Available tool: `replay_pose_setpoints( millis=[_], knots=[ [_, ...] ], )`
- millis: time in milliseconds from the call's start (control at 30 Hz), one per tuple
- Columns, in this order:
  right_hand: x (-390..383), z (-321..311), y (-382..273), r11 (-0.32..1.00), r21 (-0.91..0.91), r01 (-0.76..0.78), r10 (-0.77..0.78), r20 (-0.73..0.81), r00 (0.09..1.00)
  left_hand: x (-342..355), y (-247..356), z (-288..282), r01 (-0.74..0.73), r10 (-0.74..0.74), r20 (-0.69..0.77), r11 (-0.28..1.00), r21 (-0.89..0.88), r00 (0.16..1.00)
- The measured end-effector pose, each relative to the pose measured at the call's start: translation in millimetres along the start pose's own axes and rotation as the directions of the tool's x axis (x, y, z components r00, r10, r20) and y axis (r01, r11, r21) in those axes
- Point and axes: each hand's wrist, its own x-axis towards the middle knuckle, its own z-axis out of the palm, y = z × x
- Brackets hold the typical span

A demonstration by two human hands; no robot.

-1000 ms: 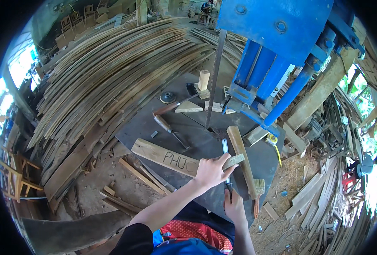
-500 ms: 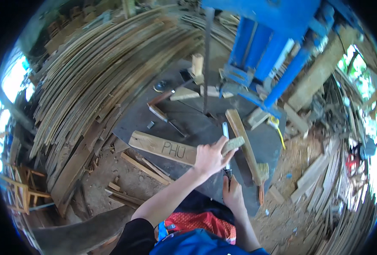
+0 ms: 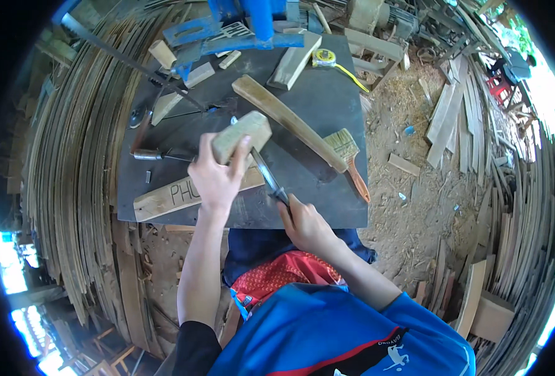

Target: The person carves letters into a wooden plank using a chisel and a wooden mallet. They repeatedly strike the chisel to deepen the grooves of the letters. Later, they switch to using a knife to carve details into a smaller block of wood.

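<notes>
My left hand (image 3: 216,172) is closed round a grey-green block (image 3: 245,135), which looks like a sharpening stone. It lies across the blade of a chisel (image 3: 266,169); I cannot tell whether they touch. My right hand (image 3: 309,222) is wrapped round the chisel's dark handle, near the table's front edge. The blade points away to the upper left, and a bit of it shows beyond the block. Under my left hand lies a wooden board (image 3: 158,199) with dark lettering. To the right of the chisel is a long wooden bar (image 3: 290,122).
A wide paintbrush (image 3: 352,169) lies on the dark table (image 3: 327,207) at the right. A yellow tape measure (image 3: 323,57) lies at the far side, beside a wood block (image 3: 295,61). A blue machine frame (image 3: 252,44) and an upright saw blade (image 3: 127,59) stand over the table. Stacked planks (image 3: 77,163) line the left.
My view has swung round, bringing the table's right side in. The block has moved along the blade toward its tip and turned in my left hand. My right hand keeps hold of the chisel.
</notes>
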Motion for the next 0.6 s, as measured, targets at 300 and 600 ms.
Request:
replay_pose_setpoints(
  millis=[300,600],
  knots=[
    [37,14,-5,0.997,0.047,0.057,-0.054,-0.062,0.997,2,13,1,0.014,-0.016,0.034,0.998,0.059,0.999],
    [-5,-14,20,1.0,-0.013,0.005,-0.005,0.027,1.0,6,7,4,-0.071,0.073,-0.02,0.996,0.051,0.997]
  ],
)
